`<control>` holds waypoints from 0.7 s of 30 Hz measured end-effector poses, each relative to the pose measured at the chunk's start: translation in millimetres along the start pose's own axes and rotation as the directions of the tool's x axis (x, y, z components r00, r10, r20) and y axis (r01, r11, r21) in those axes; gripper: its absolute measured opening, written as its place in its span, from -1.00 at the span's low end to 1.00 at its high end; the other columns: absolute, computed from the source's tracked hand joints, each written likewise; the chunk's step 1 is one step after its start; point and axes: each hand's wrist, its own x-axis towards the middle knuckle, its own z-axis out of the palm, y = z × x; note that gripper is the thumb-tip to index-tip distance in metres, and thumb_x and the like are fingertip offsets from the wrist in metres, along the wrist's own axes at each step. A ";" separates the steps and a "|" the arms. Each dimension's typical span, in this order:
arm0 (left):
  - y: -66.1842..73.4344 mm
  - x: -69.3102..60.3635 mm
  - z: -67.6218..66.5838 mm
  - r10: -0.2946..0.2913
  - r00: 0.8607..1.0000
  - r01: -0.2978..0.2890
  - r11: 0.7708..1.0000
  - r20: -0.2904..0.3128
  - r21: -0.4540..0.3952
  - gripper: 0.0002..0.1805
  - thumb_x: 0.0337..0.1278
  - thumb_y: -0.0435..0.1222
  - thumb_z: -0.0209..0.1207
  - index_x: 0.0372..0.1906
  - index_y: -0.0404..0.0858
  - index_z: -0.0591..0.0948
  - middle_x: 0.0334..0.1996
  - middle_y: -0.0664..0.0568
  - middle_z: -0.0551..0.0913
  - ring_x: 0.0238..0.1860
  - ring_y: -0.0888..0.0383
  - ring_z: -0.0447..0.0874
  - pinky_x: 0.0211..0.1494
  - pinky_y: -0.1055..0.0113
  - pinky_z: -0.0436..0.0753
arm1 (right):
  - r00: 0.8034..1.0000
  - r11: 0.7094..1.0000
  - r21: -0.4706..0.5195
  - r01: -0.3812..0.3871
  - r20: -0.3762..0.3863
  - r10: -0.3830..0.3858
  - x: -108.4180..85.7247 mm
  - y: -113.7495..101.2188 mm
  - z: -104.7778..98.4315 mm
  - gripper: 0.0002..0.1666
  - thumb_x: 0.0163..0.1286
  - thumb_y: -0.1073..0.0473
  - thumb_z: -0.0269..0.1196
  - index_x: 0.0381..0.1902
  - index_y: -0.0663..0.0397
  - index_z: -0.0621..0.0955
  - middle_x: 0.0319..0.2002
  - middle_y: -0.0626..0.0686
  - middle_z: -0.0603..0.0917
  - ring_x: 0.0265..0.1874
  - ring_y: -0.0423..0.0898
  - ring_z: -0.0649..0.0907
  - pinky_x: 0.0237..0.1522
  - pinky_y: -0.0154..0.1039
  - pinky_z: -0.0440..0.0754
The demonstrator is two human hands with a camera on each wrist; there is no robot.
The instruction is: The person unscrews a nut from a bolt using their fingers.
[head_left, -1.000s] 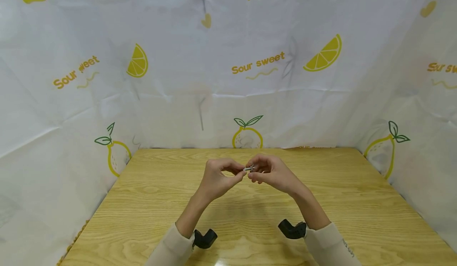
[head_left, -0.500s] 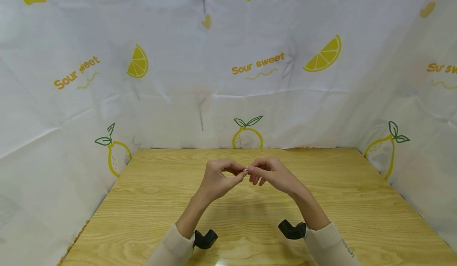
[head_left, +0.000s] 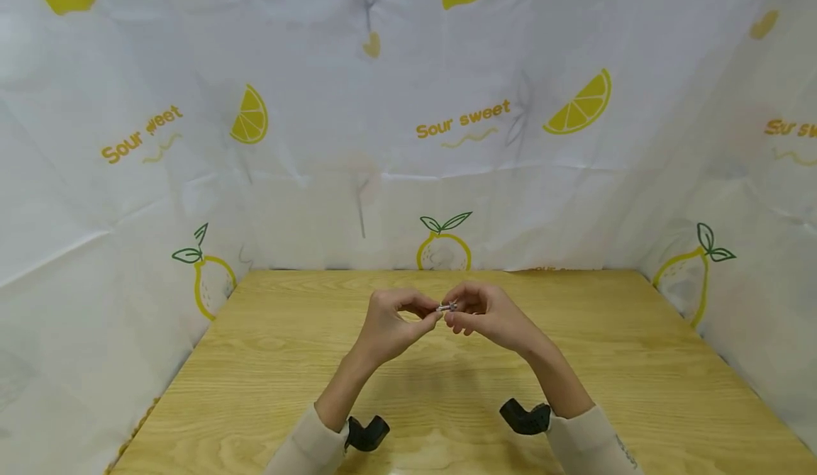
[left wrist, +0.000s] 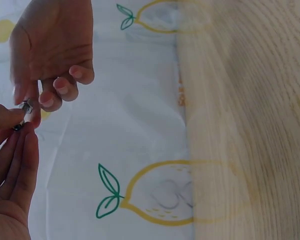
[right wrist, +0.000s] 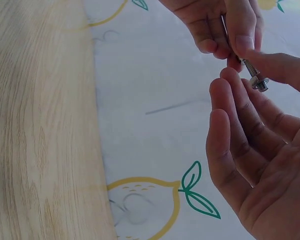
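A small silver bolt with a nut and washer-like part (right wrist: 260, 84) is at one end of its threaded shaft (right wrist: 250, 68). My left hand (head_left: 389, 322) pinches the other end between thumb and fingertips, seen also in the right wrist view (right wrist: 225, 25). Around the nut end, my right hand (head_left: 494, 317) has its thumb and index finger spread apart, the metal (head_left: 450, 306) visible between them. In the left wrist view, the nut end (left wrist: 26, 106) lies between the right hand's (left wrist: 55, 45) thumb and index finger. Its other fingers are loosely bent. Whether the right thumb touches the bolt, I cannot tell.
Both hands are above a wooden table (head_left: 287, 390). A white cloth (head_left: 332, 135) with lemon prints stands behind it and at both sides. Black curved devices sit at the left wrist (head_left: 368, 433) and right wrist (head_left: 525, 417).
The right thumb and index finger closed together over the nut end half a second ago, and have since parted, showing the metal again. The left hand keeps its pinch. The head view has shifted slightly.
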 end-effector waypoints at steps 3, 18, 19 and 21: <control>-0.4 -0.5 0.9 0.006 1.000 -0.006 1.000 0.001 0.003 -0.93 0.13 -0.49 0.41 -0.31 -0.28 0.81 -0.40 -0.07 0.84 -0.42 0.19 0.83 -0.26 0.42 0.82 | 1.000 1.000 0.001 -0.023 0.005 0.023 -0.5 -0.3 0.2 -0.72 0.57 0.12 0.22 0.04 0.21 0.65 -0.27 0.27 0.74 -0.40 -0.10 0.73 -0.30 -0.14 0.79; 1.7 -0.5 1.5 -0.011 1.000 0.011 1.000 0.007 0.008 -0.89 0.10 -0.51 0.41 -0.33 -0.25 0.81 -0.41 -0.08 0.84 -0.41 0.24 0.83 -0.25 0.42 0.82 | 0.999 0.999 0.014 -0.036 0.031 0.035 0.0 1.6 -1.5 -0.67 0.63 0.10 0.12 -0.08 0.27 0.68 -0.29 0.25 0.73 -0.38 -0.05 0.74 -0.26 -0.12 0.80; 1.6 -0.6 1.5 -0.012 1.000 0.012 1.000 0.007 0.008 -0.89 0.11 -0.51 0.41 -0.33 -0.26 0.81 -0.41 -0.08 0.84 -0.41 0.24 0.82 -0.25 0.42 0.82 | 0.999 0.999 0.014 -0.034 0.029 0.033 -0.1 1.4 -1.6 -0.68 0.63 0.12 0.13 -0.07 0.28 0.67 -0.29 0.25 0.73 -0.39 -0.09 0.73 -0.27 -0.12 0.80; 1.1 -0.9 1.5 -0.016 1.000 0.016 1.000 0.007 0.008 -0.90 0.11 -0.50 0.41 -0.33 -0.26 0.81 -0.41 -0.07 0.84 -0.41 0.25 0.82 -0.25 0.42 0.82 | 0.999 1.000 0.014 -0.027 0.026 0.027 -0.2 1.0 -1.7 -0.70 0.61 0.14 0.15 -0.04 0.29 0.67 -0.29 0.25 0.73 -0.40 -0.11 0.73 -0.28 -0.16 0.79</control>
